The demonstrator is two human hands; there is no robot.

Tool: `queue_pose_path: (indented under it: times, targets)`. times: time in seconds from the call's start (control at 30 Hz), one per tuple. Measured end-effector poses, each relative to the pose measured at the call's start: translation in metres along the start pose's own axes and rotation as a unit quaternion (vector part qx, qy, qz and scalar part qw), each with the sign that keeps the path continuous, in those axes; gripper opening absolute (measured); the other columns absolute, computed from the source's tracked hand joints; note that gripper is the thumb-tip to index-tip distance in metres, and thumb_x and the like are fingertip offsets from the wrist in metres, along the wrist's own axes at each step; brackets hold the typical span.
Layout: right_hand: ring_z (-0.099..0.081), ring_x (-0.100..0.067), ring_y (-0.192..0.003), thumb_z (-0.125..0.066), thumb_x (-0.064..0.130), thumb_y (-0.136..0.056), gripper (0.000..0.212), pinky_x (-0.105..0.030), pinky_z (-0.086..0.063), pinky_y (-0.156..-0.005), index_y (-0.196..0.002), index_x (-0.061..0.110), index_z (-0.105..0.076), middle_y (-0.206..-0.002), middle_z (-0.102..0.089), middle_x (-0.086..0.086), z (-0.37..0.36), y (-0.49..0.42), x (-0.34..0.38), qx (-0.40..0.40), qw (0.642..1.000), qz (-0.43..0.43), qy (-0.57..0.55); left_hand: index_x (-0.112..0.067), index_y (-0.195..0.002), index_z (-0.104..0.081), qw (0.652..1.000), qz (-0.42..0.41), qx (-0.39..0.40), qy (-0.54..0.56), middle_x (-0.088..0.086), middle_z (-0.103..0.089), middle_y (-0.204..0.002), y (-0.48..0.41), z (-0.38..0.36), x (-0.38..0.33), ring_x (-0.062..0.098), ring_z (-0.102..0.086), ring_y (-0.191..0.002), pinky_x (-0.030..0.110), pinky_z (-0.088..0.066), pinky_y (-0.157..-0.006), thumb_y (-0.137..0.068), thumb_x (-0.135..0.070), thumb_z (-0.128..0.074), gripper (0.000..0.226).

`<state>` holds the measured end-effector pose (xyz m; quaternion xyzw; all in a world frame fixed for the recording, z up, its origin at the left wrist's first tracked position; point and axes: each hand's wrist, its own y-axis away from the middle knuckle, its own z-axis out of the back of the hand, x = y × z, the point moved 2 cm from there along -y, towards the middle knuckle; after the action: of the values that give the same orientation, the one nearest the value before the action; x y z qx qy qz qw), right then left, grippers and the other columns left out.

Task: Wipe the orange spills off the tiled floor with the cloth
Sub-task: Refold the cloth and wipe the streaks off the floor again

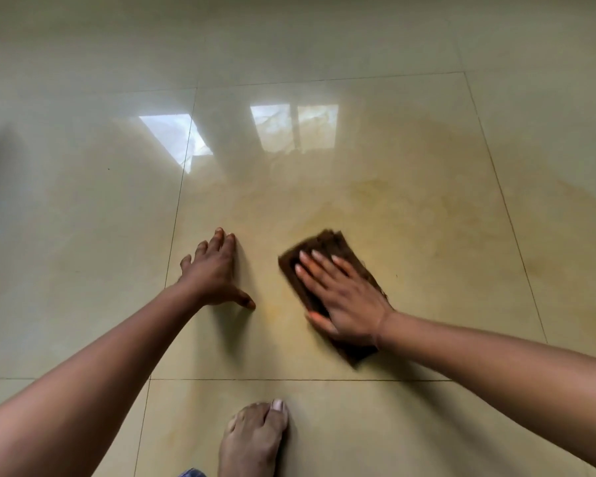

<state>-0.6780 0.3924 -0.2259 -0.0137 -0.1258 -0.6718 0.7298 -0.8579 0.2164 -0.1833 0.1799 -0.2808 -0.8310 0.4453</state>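
- Brown and folded into a rough rectangle, the cloth (327, 266) lies flat on the glossy cream tiled floor (83, 235), near the middle of one large tile.
- Pressing it down is the right hand (341, 297), palm flat and fingers spread across the top; it is not gripping the fabric, only pinning it to the tile. The cloth's edges look smeared, which suggests it is mid-stroke.
- Planted on bare tile to the left of the cloth and apart from it, the left hand (217, 270) is open with fingers splayed and holds nothing; it seems to be bracing the person's weight.
- Orange residue (427, 215) shows as a thin, streaky yellow-orange film over much of this tile, ahead of and to the right of the cloth, with a fainter patch (276, 311) between the two hands.
- No thick puddle or solid drops can be seen, so the bulk of the spill appears to be lifted or spread out.
- What is left, by my reading, is the tinted haze itself: the far and right parts of the tile need further passes, probably with a cleaner face of the cloth.
- One bare foot (255, 438) rests on the nearer tile, which looks mostly clean.
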Motion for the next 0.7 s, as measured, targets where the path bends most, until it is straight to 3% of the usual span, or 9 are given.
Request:
queue_pose_path:
  times: [0.1,0.2,0.33,0.4,0.5,0.53,0.6,0.7]
  targets:
    - [-0.003,-0.022,-0.148,-0.039,0.056,-0.091,0.079,-0.042,-0.011,-0.116,-0.154,0.016,-0.012,-0.161,-0.008,-0.006,-0.011,0.059,0.009,0.022,0.993,0.12,-0.002,-0.02,-0.154,0.004,1.0,-0.002,0.002,-0.005,0.002,0.009,-0.162,-0.002,0.004,0.005,0.028,-0.005,-0.149,0.053,-0.018,-0.117,-0.057,-0.055,-0.085,0.136]
    - [-0.007,-0.022,-0.148,-0.036,0.055,-0.091,0.075,-0.042,-0.013,-0.116,-0.154,0.018,-0.015,-0.161,-0.011,-0.005,-0.009,0.024,0.008,0.04,0.983,0.18,0.024,-0.022,-0.155,-0.002,1.0,-0.015,0.007,-0.023,-0.001,0.005,-0.163,-0.008,0.007,0.011,0.023,-0.01,-0.149,0.049,-0.028,-0.113,-0.068,-0.042,-0.083,0.121]
    - [-0.009,-0.024,-0.147,-0.027,0.056,-0.091,0.075,-0.045,-0.014,-0.116,-0.153,0.015,-0.019,-0.16,-0.013,-0.008,-0.005,-0.048,0.035,0.013,0.984,0.171,0.038,-0.025,-0.155,-0.009,0.999,-0.029,0.003,-0.039,-0.003,-0.001,-0.163,-0.015,0.013,0.018,0.019,-0.021,-0.146,0.044,-0.036,-0.109,-0.084,-0.02,-0.071,0.094]
    - [-0.008,-0.025,-0.148,-0.029,0.055,-0.09,0.075,-0.045,-0.013,-0.116,-0.153,0.015,-0.018,-0.16,-0.012,-0.009,-0.01,-0.037,0.043,0.022,0.987,0.157,0.035,-0.026,-0.154,-0.013,0.998,-0.037,-0.002,-0.041,-0.004,-0.005,-0.163,-0.018,0.016,0.022,0.021,-0.026,-0.145,0.045,-0.037,-0.108,-0.087,-0.01,-0.062,0.084]
    - [-0.005,-0.023,-0.148,-0.032,0.054,-0.091,0.074,-0.041,-0.007,-0.118,-0.154,0.018,-0.015,-0.161,-0.009,-0.006,-0.012,-0.001,0.022,0.037,0.977,0.21,0.016,-0.026,-0.154,-0.015,0.998,-0.034,0.0,-0.049,-0.004,-0.007,-0.162,-0.018,0.02,0.02,0.024,-0.029,-0.143,0.046,-0.04,-0.105,-0.09,-0.009,-0.056,0.077]
    - [-0.006,-0.023,-0.148,-0.032,0.054,-0.09,0.074,-0.04,-0.007,-0.118,-0.154,0.019,-0.015,-0.161,-0.01,-0.005,-0.008,-0.004,0.006,0.032,0.981,0.19,0.018,-0.026,-0.154,-0.014,0.998,-0.029,0.005,-0.051,-0.003,-0.006,-0.163,-0.018,0.02,0.018,0.025,-0.028,-0.143,0.048,-0.039,-0.105,-0.091,-0.015,-0.059,0.078]
    - [-0.01,-0.024,-0.147,-0.029,0.056,-0.088,0.076,-0.042,-0.012,-0.117,-0.153,0.02,-0.017,-0.16,-0.01,-0.005,0.004,-0.03,-0.03,0.01,0.999,0.051,0.01,-0.023,-0.154,-0.01,0.999,-0.021,0.015,-0.045,-0.001,-0.001,-0.163,-0.015,0.015,0.013,0.025,-0.024,-0.145,0.05,-0.038,-0.106,-0.085,-0.034,-0.07,0.092]
    - [-0.005,-0.022,-0.148,-0.016,0.061,-0.086,0.079,-0.042,-0.009,-0.118,-0.154,0.02,-0.009,-0.161,-0.002,-0.004,0.017,-0.06,-0.056,-0.019,0.992,-0.127,0.008,-0.02,-0.154,-0.005,1.0,-0.007,0.016,-0.018,0.001,0.004,-0.163,-0.01,0.008,0.006,0.026,-0.017,-0.147,0.052,-0.036,-0.108,-0.064,-0.052,-0.083,0.123]
